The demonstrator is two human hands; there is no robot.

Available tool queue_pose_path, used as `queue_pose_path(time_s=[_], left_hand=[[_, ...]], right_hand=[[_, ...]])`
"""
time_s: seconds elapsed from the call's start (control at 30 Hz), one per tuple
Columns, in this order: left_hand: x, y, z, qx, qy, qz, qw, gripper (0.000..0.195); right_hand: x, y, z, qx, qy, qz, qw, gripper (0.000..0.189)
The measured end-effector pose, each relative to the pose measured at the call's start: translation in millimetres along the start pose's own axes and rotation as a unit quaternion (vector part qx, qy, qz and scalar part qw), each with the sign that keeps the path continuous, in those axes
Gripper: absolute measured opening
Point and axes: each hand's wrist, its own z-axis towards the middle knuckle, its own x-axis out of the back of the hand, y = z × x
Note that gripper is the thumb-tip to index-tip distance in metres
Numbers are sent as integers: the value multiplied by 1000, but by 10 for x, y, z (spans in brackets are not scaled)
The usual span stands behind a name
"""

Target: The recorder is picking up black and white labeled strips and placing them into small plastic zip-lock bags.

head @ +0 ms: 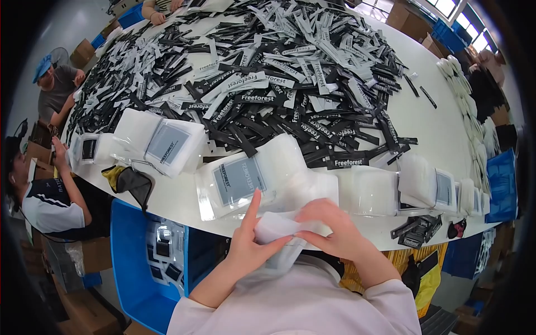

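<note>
Close to my chest, my left hand (249,247) holds a soft white translucent piece (276,229), which looks like a plastic pouch with white material in it. Its index finger points up, over the edge of a stack of clear bags. My right hand (335,228) is on the other side of the same piece, thumb and fingertips at its edge, the upper fingers blurred. Just beyond lies that stack of flat clear plastic bags (240,180), the top one with a grey printed panel. Behind it spreads a heap of black and white stick sachets (268,83) bearing writing.
More bundled bags lie at left (167,142) and right (372,190) on the white table (423,121). Several black sachets (418,230) sit near the right edge. A blue bin (146,301) with packed pouches stands below left. Co-workers (58,88) are around the table.
</note>
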Motion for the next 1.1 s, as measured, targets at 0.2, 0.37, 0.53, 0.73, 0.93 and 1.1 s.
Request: queue_pose_path(time_s=[0.2, 0.37, 0.53, 0.73, 0.93, 1.1], left_hand=[[-11, -90, -107, 1, 4, -177, 984, 35], [112, -73, -137, -78, 27, 0, 997, 14], [180, -11, -149, -35, 21, -51, 998, 15], [342, -76, -273, -70, 2, -38, 997, 22], [1054, -7, -560, -57, 25, 18, 998, 21], [1810, -252, -1287, 261, 120, 445, 848, 36]], right_hand=[[-124, 1, -170, -133, -3, 80, 988, 13], [-206, 113, -182, -13, 8, 32, 999, 10], [-268, 205, -122, 104, 22, -15, 994, 11], [-294, 199, -24, 156, -38, -25, 987, 16], [-97, 495, 569, 182, -61, -130, 973, 14], [622, 1488, 1165, 39, 30, -498, 866, 41]])
